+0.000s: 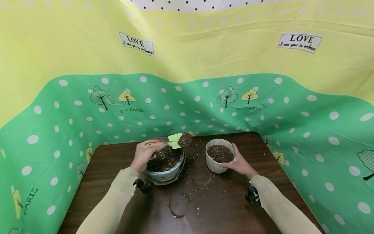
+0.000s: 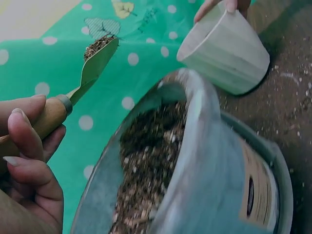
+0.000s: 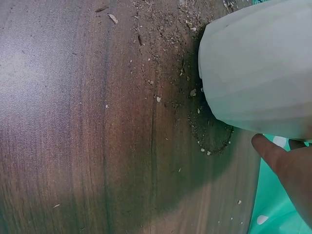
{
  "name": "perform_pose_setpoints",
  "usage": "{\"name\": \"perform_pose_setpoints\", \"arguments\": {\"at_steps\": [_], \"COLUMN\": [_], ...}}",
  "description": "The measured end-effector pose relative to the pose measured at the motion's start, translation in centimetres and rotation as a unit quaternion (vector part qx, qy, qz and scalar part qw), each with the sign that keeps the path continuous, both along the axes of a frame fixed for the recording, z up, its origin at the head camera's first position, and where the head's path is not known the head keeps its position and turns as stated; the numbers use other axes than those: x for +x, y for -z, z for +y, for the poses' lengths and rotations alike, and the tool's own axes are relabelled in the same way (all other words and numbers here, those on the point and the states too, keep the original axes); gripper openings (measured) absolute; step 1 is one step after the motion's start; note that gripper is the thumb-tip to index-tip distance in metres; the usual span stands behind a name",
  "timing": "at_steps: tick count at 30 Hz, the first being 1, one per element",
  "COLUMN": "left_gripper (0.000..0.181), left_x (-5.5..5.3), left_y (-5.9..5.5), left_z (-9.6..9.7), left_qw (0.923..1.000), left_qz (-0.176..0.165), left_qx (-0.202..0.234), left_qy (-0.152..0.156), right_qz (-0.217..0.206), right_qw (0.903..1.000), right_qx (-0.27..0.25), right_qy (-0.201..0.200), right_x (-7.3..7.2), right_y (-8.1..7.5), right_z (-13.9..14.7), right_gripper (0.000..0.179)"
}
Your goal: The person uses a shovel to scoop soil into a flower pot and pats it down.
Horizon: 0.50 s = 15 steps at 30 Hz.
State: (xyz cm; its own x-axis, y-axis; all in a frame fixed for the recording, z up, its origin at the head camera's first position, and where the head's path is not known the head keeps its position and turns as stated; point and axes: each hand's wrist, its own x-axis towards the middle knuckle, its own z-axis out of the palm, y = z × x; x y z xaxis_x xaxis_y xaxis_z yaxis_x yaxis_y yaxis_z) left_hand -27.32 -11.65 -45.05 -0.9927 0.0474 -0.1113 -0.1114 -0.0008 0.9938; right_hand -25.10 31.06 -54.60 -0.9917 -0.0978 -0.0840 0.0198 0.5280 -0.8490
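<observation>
My left hand (image 1: 147, 154) grips the wooden handle of a small green trowel (image 1: 174, 140), whose blade carries a heap of soil (image 1: 185, 139). The trowel is above the blue-grey pot (image 1: 166, 175), which holds dark soil, with its loaded tip past the pot's right rim. In the left wrist view the fingers (image 2: 29, 136) curl round the handle. My right hand (image 1: 240, 163) holds the white pot (image 1: 213, 166) by its right side, thumb toward the front. Soil fills much of that pot. The right wrist view shows the white pot's side (image 3: 253, 73) and a finger beneath it.
The pots stand on a brown wooden table (image 1: 222, 208). Loose soil crumbs (image 1: 201, 187) lie between and in front of them, with a ring-shaped soil mark (image 1: 179, 206) nearer me. A green and yellow patterned cloth (image 1: 187, 97) hangs behind and at both sides.
</observation>
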Motion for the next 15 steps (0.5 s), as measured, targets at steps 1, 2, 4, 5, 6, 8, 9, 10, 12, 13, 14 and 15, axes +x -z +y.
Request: {"name": "perform_pose_setpoints", "arguments": {"at_steps": [1,2,4,5,6,8,9,10,12,13,14,15], "left_gripper": [0.051,0.05,0.048,0.048,0.047,0.047,0.047,0.046,0.045,0.045,0.043,0.042], "left_x": [-0.1,-0.2,-0.2,-0.3,-0.3,-0.3,-0.4,-0.4,-0.6,-0.6,-0.6,-0.7], "left_y": [0.1,0.1,0.2,0.2,0.3,0.4,0.5,0.5,0.7,0.8,0.9,1.0], "left_z": [0.4,0.8,1.6,2.0,2.4,3.2,3.6,4.0,4.8,5.1,5.5,5.9], "left_qw": [1.0,1.0,0.9999,0.9999,0.9999,0.9998,0.9997,0.9997,0.9996,0.9995,0.9994,0.9994], "left_qz": [0.001,0.003,0.005,0.006,0.008,0.01,0.011,0.011,0.012,0.011,0.012,0.012], "left_qx": [0.003,0.004,0.008,0.009,0.009,0.008,0.009,0.008,0.006,0.005,0.004,0.002], "left_qy": [0.003,0.006,0.009,0.011,0.012,0.016,0.018,0.021,0.026,0.029,0.031,0.033], "right_qz": [0.001,0.001,0.003,0.004,0.005,0.005,0.005,0.004,0.003,0.003,0.003,0.003], "right_qw": [1.0,1.0,1.0,1.0,1.0,1.0,1.0,1.0,1.0,1.0,1.0,0.9999], "right_qx": [0.0,0.001,0.001,0.0,0.0,-0.003,-0.004,-0.006,-0.008,-0.009,-0.009,-0.01], "right_qy": [0.0,0.0,0.001,0.001,0.002,0.002,0.002,0.002,0.002,0.002,0.001,0.0], "right_x": [0.0,0.0,0.0,0.0,0.0,0.0,0.1,0.0,0.0,0.1,0.1,0.1], "right_y": [0.0,0.1,0.1,0.1,0.1,0.1,0.1,0.1,0.2,0.2,0.1,0.1], "right_z": [0.0,0.0,-0.1,-0.1,-0.1,-0.2,-0.2,-0.2,-0.2,-0.2,-0.2,-0.2], "right_gripper": [0.129,0.129,0.129,0.129,0.129,0.129,0.129,0.128,0.128,0.128,0.128,0.128]}}
